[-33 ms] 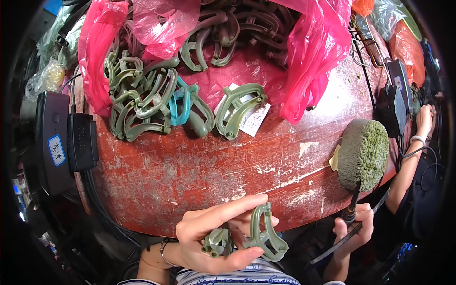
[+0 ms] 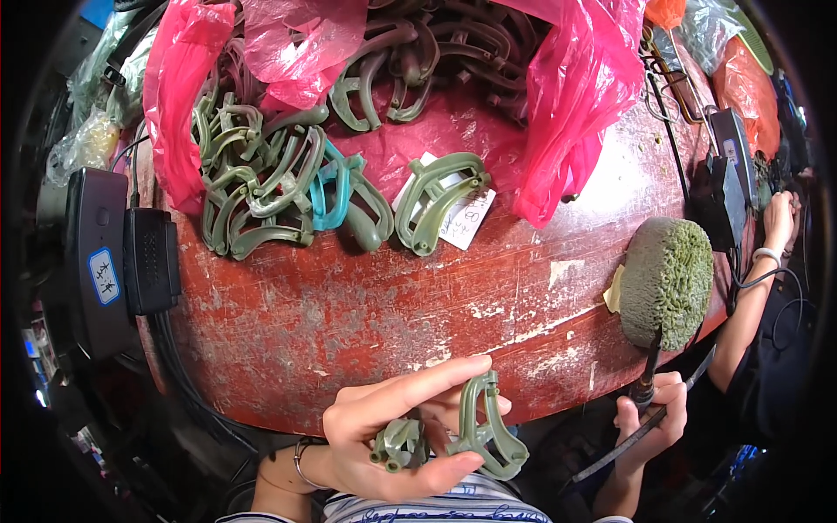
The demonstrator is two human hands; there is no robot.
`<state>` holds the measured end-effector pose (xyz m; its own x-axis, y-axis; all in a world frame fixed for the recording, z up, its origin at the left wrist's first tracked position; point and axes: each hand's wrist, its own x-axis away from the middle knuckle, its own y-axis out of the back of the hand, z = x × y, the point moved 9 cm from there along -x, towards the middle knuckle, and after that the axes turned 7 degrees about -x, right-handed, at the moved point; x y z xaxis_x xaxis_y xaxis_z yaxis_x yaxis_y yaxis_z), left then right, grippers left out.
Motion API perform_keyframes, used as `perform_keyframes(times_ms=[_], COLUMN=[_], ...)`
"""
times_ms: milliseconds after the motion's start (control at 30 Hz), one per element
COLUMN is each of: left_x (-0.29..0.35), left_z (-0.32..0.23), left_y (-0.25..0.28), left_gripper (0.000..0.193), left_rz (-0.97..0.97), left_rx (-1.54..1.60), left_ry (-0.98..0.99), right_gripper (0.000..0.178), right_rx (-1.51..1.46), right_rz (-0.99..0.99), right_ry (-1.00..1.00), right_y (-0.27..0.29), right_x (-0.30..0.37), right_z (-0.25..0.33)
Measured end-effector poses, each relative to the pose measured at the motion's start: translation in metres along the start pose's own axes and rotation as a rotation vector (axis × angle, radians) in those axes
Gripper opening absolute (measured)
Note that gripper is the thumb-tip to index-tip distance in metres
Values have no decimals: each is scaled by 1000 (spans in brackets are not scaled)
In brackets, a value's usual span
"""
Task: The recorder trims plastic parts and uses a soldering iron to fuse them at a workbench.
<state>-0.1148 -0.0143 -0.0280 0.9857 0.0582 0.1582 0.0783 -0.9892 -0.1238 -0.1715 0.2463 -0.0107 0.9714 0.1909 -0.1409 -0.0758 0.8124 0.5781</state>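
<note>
My left hand (image 2: 356, 436) is closed at the near edge of the table. Between its fingers and thumb it holds a glossy green loop-shaped frame (image 2: 471, 414), and more green pieces (image 2: 403, 443) are bunched in the palm. Toward the right, my right hand (image 2: 656, 436) grips a dark pen-shaped tool with a cord (image 2: 643, 390). The tool's tip meets the lower edge of a green block (image 2: 649, 288) with a rough, pitted right face. Whether the tip sinks in or rests against it cannot be made out.
Green frames (image 2: 270, 196) lie piled at the far left, one turquoise frame (image 2: 330, 192) among them. A single frame (image 2: 427, 209) rests on a marked white paper. Pink plastic bags (image 2: 575, 113) surround more frames. Black boxes (image 2: 100, 261) stand left; another person's forearm (image 2: 751, 305) is at right.
My right hand and its tool have shifted very slightly. My left hand and the pieces in it look unchanged.
</note>
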Motion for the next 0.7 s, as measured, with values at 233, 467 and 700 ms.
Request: perform_keyframes(times_ms=[233,467,700], left_x=[0,4,1], left_z=[1,9,8], left_y=[0,2,-1], left_gripper=[61,64,70], left_rz=[-13,-71,-64], left_rx=[32,105,113], left_ry=[17,58,62], right_gripper=[27,29,35], right_rx=[266,251,53], right_rz=[-236,-83,-22], right_ry=[159,163,306], right_y=[19,-10,-19], right_x=[1,-4,1], right_z=[18,28,41])
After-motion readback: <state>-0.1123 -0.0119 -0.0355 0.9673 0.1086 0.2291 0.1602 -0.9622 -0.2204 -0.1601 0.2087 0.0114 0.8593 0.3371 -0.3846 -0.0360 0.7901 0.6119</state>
